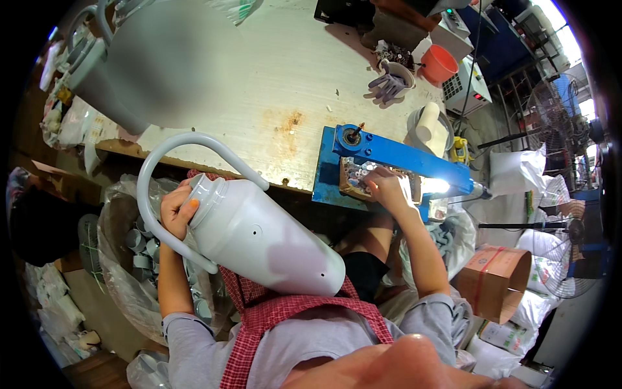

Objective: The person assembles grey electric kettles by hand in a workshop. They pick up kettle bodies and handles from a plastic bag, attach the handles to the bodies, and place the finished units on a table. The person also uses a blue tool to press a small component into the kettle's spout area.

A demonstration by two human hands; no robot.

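Right beside our left hand (176, 211), and partly in its grasp, lies the grey canister (285, 243), slanting across our lap to the right of that hand with its base nearer us. We judge it a hollow plastic shell, light for its bulk and fairly stiff, with a smooth wall that could slide or roll under a flat palm. Its stepped, narrower neck (208, 193) looks the surest hold, and there the left fingers are wrapped. The curved handle (184, 139) arcs around that hand and passes by its wrist; we cannot tell whether its ends are fastened, so we would not trust it for lifting. Our left forearm runs almost straight forward. Our right arm reaches farther out, the right hand (387, 188) angled down over a tray (353, 189) of small parts (355, 170), beneath a blue machine arm (402, 157). Its fingers are bent and close together; whether they pinch a part, we cannot tell.
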